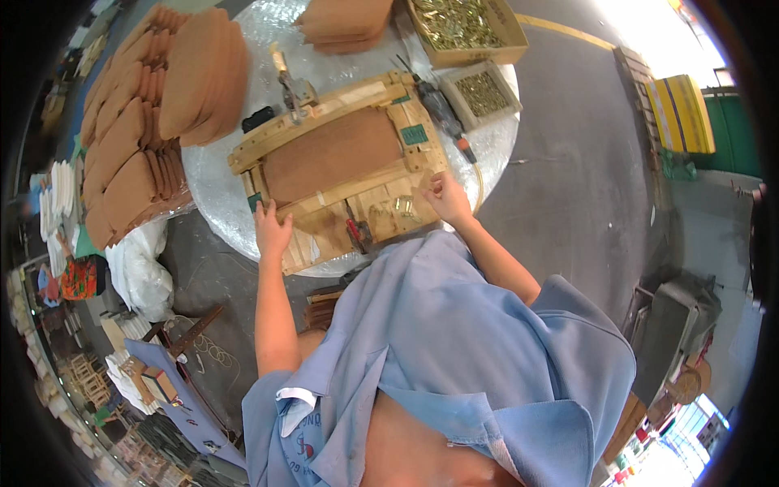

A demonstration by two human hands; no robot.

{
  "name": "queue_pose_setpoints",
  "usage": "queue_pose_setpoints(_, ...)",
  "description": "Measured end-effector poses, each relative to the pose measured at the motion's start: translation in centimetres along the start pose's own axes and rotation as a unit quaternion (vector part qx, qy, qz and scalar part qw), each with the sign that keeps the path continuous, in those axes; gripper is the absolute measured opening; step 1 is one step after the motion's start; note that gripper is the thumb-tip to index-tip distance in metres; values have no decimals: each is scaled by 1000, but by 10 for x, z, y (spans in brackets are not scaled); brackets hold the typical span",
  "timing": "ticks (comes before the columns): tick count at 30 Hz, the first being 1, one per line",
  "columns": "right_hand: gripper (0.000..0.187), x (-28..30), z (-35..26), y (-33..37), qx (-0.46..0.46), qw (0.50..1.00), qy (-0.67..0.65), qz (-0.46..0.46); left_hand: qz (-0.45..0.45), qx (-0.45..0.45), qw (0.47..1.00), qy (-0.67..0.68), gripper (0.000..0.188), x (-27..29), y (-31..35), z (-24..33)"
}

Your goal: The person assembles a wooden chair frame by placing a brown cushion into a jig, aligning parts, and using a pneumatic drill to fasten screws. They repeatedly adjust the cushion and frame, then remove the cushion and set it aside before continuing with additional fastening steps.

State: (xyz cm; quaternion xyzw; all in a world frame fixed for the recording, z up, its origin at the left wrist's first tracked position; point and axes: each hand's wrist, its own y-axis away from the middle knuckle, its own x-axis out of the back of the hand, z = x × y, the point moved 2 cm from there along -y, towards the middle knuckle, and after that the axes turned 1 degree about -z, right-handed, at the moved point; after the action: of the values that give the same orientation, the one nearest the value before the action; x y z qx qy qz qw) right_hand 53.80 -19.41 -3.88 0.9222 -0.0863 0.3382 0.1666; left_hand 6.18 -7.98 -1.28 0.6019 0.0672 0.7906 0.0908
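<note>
A wooden jig (320, 140) lies on a round table wrapped in clear film, framing a flat brown panel (334, 154). My left hand (273, 231) rests at the jig's near left corner, its fingers stretched out and apart. By the near right corner, my right hand (448, 197) has its fingers curled in a pinch; what they hold, if anything, is too small to make out. A few brass-coloured metal pieces (404, 204) lie on the jig's near board, left of that hand. A red-handled toggle clamp (355, 230) is between my hands, and another toggle clamp (290, 89) stands on the far rail.
A corded power screwdriver (438, 105) lies right of the jig. Beyond it are a carton (479, 55) of brass-coloured hardware and a smaller box (482, 94) of screws. Stacked brown panels (134, 146) stand at the left, more panels (347, 23) at the table's far side.
</note>
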Motion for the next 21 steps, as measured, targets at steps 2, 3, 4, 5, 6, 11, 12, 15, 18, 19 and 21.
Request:
queue_pose_setpoints(2,42,-2,1,6,18,1000,21,-3,22,12,1000,9,65,5,-3,5)
queue_pose_setpoints(3,41,-2,4,9,6,1000,13,-23,28,17,999,28,63,6,-4,8)
queue_pose_setpoints(4,40,-6,7,6,15,1000,24,-12,36,23,998,45,61,12,-7,10)
queue_pose_setpoints(5,40,-10,15,0,21,999,37,2,39,48,997,54,59,18,-13,17)
queue_pose_setpoints(6,40,-14,23,-2,27,998,51,16,41,74,994,63,58,23,-20,24)
queue_pose_setpoints(11,28,-11,8,-11,19,996,91,-7,187,163,968,34,60,9,-42,-7)
queue_pose_setpoints(12,26,-10,7,-10,15,995,101,-15,200,173,963,47,61,2,-50,-16)
queue_pose_setpoints(15,26,-11,-12,-8,33,994,103,-19,169,281,932,153,70,-23,-64,-78)
queue_pose_setpoints(18,27,-2,13,-2,7,992,127,25,102,337,918,182,68,-9,-74,-21)
queue_pose_setpoints(19,26,-3,10,-1,-2,994,106,33,101,339,917,183,66,-6,-72,-19)
queue_pose_setpoints(21,24,-2,8,-4,-49,994,86,46,106,342,915,185,62,-6,-66,-15)
